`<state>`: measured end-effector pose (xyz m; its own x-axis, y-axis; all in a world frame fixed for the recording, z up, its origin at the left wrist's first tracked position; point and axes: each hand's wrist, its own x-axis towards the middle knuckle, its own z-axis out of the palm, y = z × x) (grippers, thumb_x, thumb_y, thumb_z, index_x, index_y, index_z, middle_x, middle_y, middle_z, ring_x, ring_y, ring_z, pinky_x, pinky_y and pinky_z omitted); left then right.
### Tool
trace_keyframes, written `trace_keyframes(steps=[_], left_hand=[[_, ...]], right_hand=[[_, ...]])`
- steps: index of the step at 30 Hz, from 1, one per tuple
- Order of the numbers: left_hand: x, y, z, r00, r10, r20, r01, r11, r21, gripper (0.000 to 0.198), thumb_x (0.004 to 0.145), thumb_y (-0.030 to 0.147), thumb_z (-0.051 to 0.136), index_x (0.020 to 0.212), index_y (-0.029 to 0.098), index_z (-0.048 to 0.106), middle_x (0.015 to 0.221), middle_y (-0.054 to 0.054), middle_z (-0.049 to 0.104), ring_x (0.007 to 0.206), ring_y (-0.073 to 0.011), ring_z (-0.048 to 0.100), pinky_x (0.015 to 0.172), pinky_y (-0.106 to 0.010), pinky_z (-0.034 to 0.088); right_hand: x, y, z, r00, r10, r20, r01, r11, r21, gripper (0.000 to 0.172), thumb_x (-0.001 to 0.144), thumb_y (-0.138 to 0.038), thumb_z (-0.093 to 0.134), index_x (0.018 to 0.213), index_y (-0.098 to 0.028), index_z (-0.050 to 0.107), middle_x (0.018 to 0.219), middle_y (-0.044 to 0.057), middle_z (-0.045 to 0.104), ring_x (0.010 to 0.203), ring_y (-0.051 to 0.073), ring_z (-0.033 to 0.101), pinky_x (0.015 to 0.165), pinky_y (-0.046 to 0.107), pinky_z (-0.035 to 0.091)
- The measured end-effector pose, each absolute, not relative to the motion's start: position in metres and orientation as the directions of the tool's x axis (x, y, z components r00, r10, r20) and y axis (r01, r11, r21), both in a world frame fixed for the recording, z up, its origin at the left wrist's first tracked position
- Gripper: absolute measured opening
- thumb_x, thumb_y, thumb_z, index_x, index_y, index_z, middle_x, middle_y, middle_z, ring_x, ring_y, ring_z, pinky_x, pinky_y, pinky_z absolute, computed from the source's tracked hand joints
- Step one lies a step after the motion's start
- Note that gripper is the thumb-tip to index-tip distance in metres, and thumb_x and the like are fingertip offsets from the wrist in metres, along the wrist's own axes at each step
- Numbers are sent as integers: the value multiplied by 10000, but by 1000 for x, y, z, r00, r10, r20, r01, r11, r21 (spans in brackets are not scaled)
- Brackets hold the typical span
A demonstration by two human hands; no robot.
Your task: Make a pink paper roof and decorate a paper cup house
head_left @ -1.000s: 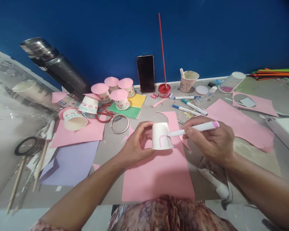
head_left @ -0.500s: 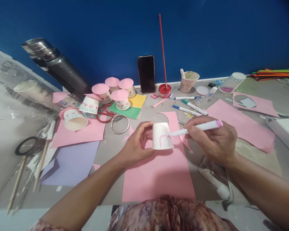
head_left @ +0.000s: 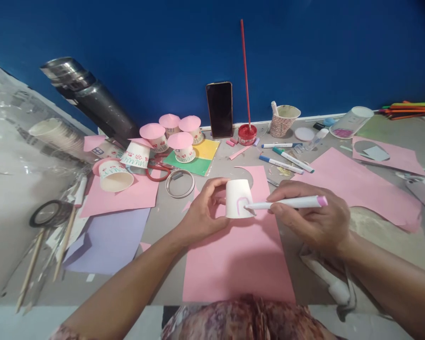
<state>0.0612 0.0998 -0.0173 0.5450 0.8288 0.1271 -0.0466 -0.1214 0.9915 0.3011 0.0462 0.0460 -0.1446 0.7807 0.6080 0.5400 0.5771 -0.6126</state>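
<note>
My left hand [head_left: 208, 208] is wrapped round the left side of a white paper cup [head_left: 235, 191], held upside down above a pink paper sheet [head_left: 233, 264]. A purple-pink arch outline shows on the cup's front, near its rim. In my right hand [head_left: 315, 217] is a white felt-tip marker [head_left: 290, 203] with a pink end. Its tip meets the right side of the arch. Several decorated cups with pink cone tops, such as one nearby cup [head_left: 182, 153], stand at the back left; another decorated cup [head_left: 116, 179] lies on its side.
A phone [head_left: 219, 109] leans on the blue wall beside a red tin [head_left: 247, 135] holding a red stick. Blue and green markers [head_left: 293, 159] lie behind my right hand. At left are a dark flask [head_left: 95, 101], red scissors [head_left: 158, 174], a tape roll [head_left: 49, 213] and purple paper [head_left: 106, 241].
The marker tip has moved down and slightly left along the arch's right side, and the marker lies more level. My left hand still holds the cup. The whole view has shifted slightly.
</note>
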Motion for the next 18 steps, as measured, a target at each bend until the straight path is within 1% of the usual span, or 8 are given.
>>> trace_keyframes(steps=[2, 4, 9, 14, 18], left_hand=[[60, 100, -18, 549, 825, 134, -5, -157, 988, 720, 733, 131, 789, 1384, 282, 522, 1451, -108, 502, 1329, -309, 561, 1031, -424, 533], [59, 100, -20, 555, 820, 143, 22, -186, 982, 738, 732, 128, 782, 1402, 285, 515, 1468, -113, 494, 1348, -322, 547, 1037, -438, 532], [58, 100, -21, 556, 817, 151, 24, -198, 980, 752, 722, 114, 775, 1405, 283, 510, 1471, -116, 491, 1344, -319, 545, 1036, -436, 529], [59, 100, -17, 549, 824, 139, 30, -186, 982, 732, 710, 82, 753, 1379, 273, 524, 1473, -118, 488, 1339, -314, 541, 1031, -431, 534], [58, 100, -18, 557, 817, 147, 29, -196, 980, 743, 719, 78, 756, 1392, 287, 521, 1462, -112, 496, 1341, -311, 542, 1031, -421, 535]], right_hand=[[299, 46, 45, -191, 782, 593, 506, 596, -623, 120, 891, -129, 663, 862, -223, 733, 699, 5, 765, 547, 141, 675, 524, 250, 515], [299, 45, 45, -191, 783, 592, 503, 596, -625, 105, 899, -152, 666, 867, -219, 740, 694, 11, 757, 544, 149, 670, 530, 261, 519], [299, 44, 46, -155, 786, 598, 569, 566, -597, 139, 905, -146, 645, 861, -240, 737, 724, 15, 779, 576, 166, 695, 553, 274, 533], [299, 44, 47, -219, 788, 575, 498, 597, -629, 158, 880, -115, 634, 836, -247, 709, 682, -6, 765, 532, 151, 680, 529, 257, 538], [298, 43, 45, -131, 796, 591, 571, 548, -611, 151, 887, -128, 639, 853, -251, 720, 745, 11, 798, 580, 166, 713, 548, 269, 557]])
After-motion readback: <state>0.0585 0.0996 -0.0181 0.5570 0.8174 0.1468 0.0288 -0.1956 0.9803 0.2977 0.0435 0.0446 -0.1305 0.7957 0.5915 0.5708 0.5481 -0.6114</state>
